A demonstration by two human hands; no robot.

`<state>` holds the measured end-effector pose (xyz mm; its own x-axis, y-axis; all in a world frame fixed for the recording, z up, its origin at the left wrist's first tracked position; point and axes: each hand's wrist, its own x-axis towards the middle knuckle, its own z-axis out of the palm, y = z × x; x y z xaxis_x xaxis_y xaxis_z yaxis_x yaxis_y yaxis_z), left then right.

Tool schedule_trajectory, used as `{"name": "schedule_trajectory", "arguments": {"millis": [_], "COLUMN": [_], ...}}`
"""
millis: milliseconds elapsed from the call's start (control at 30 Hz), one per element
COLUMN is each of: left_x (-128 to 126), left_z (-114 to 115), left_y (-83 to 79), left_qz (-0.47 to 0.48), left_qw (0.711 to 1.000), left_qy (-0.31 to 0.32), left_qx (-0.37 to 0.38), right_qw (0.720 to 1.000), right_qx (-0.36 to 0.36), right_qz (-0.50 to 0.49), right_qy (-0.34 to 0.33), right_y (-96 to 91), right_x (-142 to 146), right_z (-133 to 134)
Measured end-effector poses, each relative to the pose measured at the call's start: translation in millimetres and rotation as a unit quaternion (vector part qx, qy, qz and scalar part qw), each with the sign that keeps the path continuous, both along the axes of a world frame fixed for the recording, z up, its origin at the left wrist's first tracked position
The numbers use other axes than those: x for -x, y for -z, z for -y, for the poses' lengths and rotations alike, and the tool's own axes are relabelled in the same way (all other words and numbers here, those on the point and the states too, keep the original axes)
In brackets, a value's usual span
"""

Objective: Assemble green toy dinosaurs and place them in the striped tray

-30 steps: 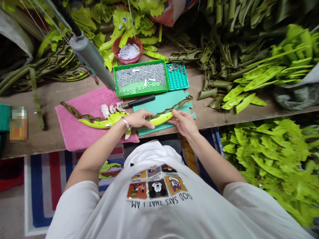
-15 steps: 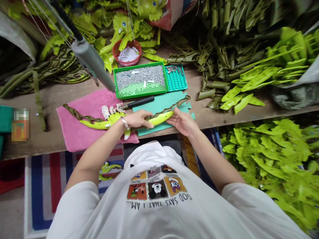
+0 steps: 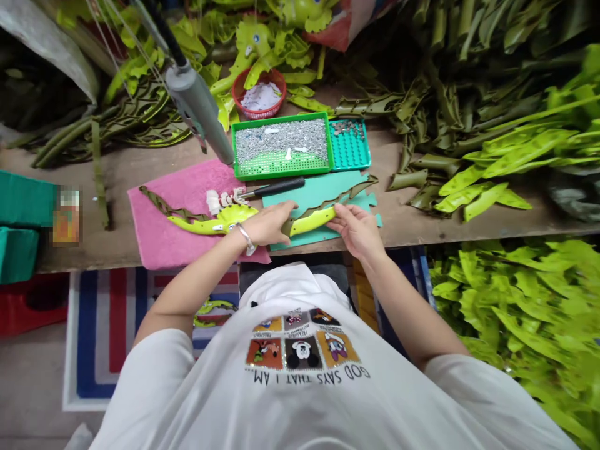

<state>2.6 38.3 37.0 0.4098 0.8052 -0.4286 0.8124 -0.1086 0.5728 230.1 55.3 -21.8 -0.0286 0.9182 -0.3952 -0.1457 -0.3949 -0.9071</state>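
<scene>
We are holding the toy (image 3: 313,222) left to right over the tabletop (image 3: 412,224), tips curving away; our left hand (image 3: 270,225) is gripping its middle, our right hand (image 3: 360,232) pinching its right side.

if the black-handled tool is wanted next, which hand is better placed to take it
Left, probably: the left hand is closer to the black-handled tool, though it is also at one end of the lime-green piece. The right hand is farther off, at the other end.
</scene>
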Motion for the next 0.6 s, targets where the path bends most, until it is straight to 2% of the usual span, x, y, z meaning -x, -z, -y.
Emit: {"name": "schedule_trajectory", "arguments": {"millis": [33, 67, 100, 133, 167, 233, 267, 300, 333, 433, 533, 600], "left_x": [-2, -3, -5, -6, -7, -9, -10, -12, -14, -24, -30, -28], "left_z": [6, 11, 15, 19, 20, 22, 23, 23, 24, 27, 24, 17], "left_y": [-5.0, -10.4, -16.0, -21.8, -27.6, -38.5, -43.1, -46.8, -49.4, -49.3, -39.8, -32.5], "left_qz": [-0.033, -0.059, -0.080, -0.095, -0.106, -0.120, -0.127, -0.134, -0.141, -0.169, -0.206, -0.218], "left_qw": [0.999, 0.997, 0.995, 0.994, 0.992, 0.989, 0.987, 0.985, 0.982, 0.964, 0.936, 0.922], "left_qy": [-0.005, -0.008, -0.009, -0.007, -0.003, 0.007, 0.013, 0.020, 0.025, 0.022, -0.013, -0.013], "left_qx": [-0.024, -0.041, -0.052, -0.059, -0.066, -0.083, -0.093, -0.107, -0.125, -0.205, -0.285, -0.319], "right_qw": [0.996, 0.978, 0.944, 0.893, 0.834, 0.724, 0.688, 0.669, 0.662, 0.678, 0.691, 0.694], "right_qx": [-0.064, -0.154, -0.261, -0.369, -0.464, -0.587, -0.617, -0.631, -0.634, -0.606, -0.581, -0.580], "right_qz": [0.060, 0.130, 0.199, 0.256, 0.295, 0.323, 0.325, 0.326, 0.329, 0.342, 0.351, 0.355], "right_qy": [0.025, 0.044, 0.047, 0.020, -0.035, -0.160, -0.200, -0.221, -0.228, -0.239, -0.249, -0.236], "right_y": [-0.7, -2.1, -4.3, -6.8, -9.5, -14.0, -15.4, -16.4, -17.0, -18.7, -21.8, -23.8], "right_x": [-2, -3, -3, -2, 0, 9, 14, 19, 24, 32, 36, 39], "right_z": [4, 8, 13, 17, 20, 21, 19, 15, 10, -6, -17, -21]}}
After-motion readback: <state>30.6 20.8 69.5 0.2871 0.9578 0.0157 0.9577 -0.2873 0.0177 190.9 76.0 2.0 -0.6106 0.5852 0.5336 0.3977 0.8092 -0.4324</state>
